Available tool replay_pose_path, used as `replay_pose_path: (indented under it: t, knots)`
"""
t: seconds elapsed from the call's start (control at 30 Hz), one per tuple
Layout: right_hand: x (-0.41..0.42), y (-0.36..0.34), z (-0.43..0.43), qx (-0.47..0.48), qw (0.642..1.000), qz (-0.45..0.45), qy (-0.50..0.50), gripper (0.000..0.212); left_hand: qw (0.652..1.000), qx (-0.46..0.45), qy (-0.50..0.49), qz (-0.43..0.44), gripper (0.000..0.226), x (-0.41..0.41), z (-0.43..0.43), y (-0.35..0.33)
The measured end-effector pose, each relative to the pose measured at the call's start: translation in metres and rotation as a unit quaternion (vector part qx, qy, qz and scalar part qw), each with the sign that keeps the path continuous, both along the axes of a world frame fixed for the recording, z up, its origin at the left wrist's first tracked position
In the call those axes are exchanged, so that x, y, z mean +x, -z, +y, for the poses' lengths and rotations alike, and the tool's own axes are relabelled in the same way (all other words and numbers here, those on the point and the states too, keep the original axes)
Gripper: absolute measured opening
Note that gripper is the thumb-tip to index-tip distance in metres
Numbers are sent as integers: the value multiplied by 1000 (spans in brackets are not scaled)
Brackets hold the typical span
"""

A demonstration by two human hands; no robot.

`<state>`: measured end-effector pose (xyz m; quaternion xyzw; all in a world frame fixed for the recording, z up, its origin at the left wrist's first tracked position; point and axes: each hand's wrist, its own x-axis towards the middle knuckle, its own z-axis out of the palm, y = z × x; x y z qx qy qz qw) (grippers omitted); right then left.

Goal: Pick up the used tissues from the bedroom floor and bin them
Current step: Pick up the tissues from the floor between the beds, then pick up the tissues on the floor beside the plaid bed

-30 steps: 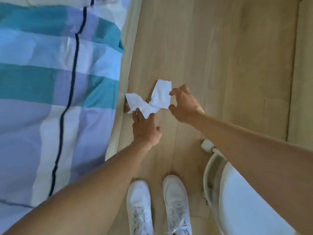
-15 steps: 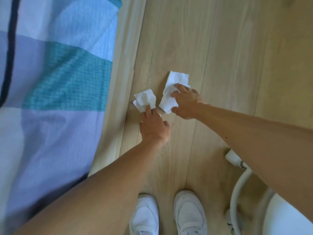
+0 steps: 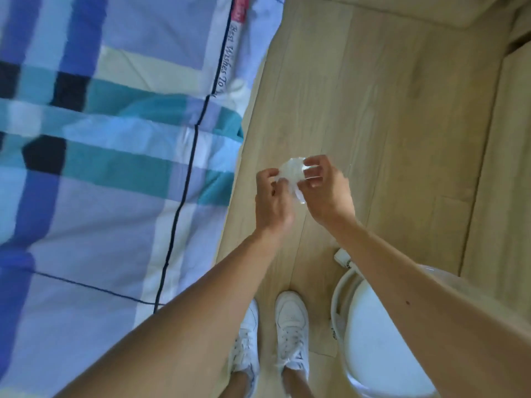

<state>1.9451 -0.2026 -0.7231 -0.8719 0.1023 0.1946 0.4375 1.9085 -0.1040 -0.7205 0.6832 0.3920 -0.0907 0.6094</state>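
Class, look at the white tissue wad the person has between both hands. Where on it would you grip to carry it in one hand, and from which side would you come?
Grip the bunched middle of the tissue wad, not the loose tail hanging at its lower edge. Come from the right, where the right hand already curls its fingers over the top; the left hand pinches only the left edge. Crumpled paper compresses, so closing around the middle should hold it.

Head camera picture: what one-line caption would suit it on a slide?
Standing beside a plaid-covered bed, a person's left hand and right hand bunch up white tissues above the wooden floor.
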Motion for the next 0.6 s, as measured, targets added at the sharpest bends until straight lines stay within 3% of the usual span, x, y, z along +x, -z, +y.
replay_pose_path:
  t: [0.07, 0.13, 0.37, 0.53, 0.6]
  knots:
    - [-2, -65, 0, 13, 1000, -22, -2, 44, 999, -20, -33, 4, 25, 1, 4, -59]
    - [-6, -132, 0, 17, 999, -39, -25, 42, 999, -28, -39, -2, 18, -3, 11, -121]
    - [-62, -348, 6, -21, 987, -135, -80, 34, 993, -104, -10, -63, 37, -57, 23, -335]
    - [-130, -471, 17, -22, 973, -227, -34, 25, 985, -103, -25, -138, 9, -125, 16, -454]
    - [-158, -504, 15, -19, 967, -254, -29, 25, 980, -91, -45, -169, 14, -151, 12, -484]
